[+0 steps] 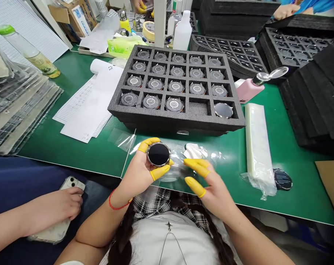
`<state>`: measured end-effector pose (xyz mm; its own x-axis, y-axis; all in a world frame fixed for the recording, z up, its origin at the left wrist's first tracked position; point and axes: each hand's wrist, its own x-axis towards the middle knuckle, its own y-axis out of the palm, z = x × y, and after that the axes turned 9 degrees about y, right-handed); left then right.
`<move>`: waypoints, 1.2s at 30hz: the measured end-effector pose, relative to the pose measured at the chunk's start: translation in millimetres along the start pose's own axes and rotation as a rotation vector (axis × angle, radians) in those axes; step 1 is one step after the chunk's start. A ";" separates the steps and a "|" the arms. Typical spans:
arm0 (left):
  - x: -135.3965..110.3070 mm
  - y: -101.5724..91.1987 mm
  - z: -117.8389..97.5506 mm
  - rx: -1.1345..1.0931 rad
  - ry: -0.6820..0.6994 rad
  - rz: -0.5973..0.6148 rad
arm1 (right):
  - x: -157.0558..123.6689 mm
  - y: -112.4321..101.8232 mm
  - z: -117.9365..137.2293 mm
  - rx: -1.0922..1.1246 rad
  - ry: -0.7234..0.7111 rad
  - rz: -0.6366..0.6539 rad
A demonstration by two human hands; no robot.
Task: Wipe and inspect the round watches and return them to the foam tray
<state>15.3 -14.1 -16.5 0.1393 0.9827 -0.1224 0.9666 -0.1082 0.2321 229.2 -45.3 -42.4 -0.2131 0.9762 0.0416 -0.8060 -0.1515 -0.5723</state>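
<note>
My left hand [141,171], with yellow finger cots, is closed round a round watch case with a dark glass face [158,154], held just above the table's near edge. My right hand [208,184], also in yellow cots, hovers beside it with fingers apart, its fingertips touching a clear plastic film [178,165] lying on the green mat. A small white cloth [192,150] lies just beyond my fingers. Ahead stands a black foam tray [180,119] with watch cases in most of its cells; one front cell is bare.
Another person's hand [60,204] holds a white phone at the lower left. Paper sheets [86,106] lie left of the tray, a pink pump bottle [251,90] and a long plastic bag [257,143] right of it. Stacked black foam trays [313,99] fill the right side. A dark disc [283,179] lies near the bag.
</note>
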 end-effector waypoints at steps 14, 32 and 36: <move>-24.7 -3.9 -2.9 -0.068 -0.066 0.106 | -1.3 15.2 26.5 0.228 0.191 0.136; -20.4 -5.7 1.4 0.040 -0.121 0.108 | -4.6 23.7 25.0 -0.298 -0.237 -0.092; -16.4 -9.7 2.4 0.075 -0.111 0.083 | -8.1 24.9 23.4 -0.356 -0.210 -0.134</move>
<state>4.2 -29.5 -19.0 0.2381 0.9476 -0.2131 0.9636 -0.2031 0.1736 197.9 -60.6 -37.8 -0.2574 0.9250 0.2795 -0.6009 0.0733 -0.7959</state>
